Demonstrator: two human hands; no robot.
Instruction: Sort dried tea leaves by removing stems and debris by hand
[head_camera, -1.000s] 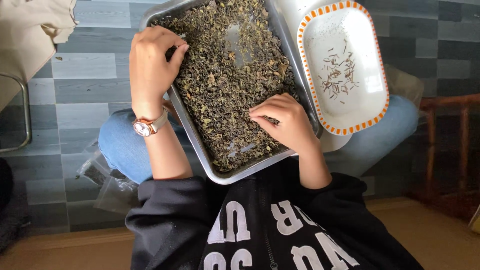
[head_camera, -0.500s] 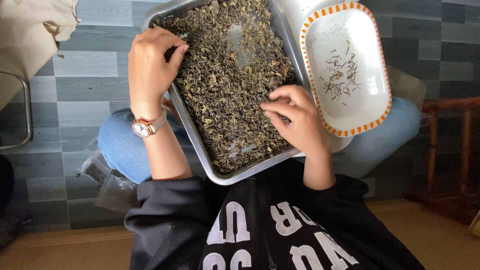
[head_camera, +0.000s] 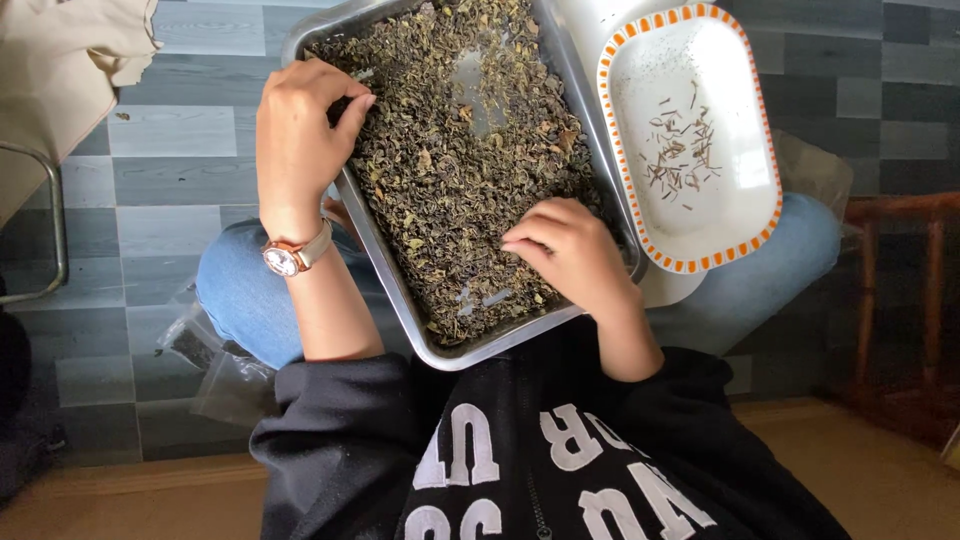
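A metal tray (head_camera: 395, 300) rests on my lap, filled with dried greenish-brown leaves (head_camera: 450, 170). My left hand (head_camera: 300, 140), with a wristwatch on its wrist, curls over the tray's left rim, fingertips among the leaves. My right hand (head_camera: 570, 250) lies on the leaves at the tray's near right, fingers pinched together and pointing left. Whether a bit of leaf sits between the fingertips is too small to tell. A white dish with an orange-patterned rim (head_camera: 640, 50) sits to the right of the tray and holds a few thin stems (head_camera: 680, 150).
Grey tiled floor (head_camera: 160, 190) lies below. A clear plastic bag (head_camera: 215, 370) sits under my left knee. Beige cloth (head_camera: 60, 70) and a metal frame (head_camera: 55, 230) are at the left. A wooden chair frame (head_camera: 900, 290) stands at the right.
My right hand slid from the tray's near right corner up and slightly inward across the leaves, fingers staying pinched. My left hand stayed on the left rim.
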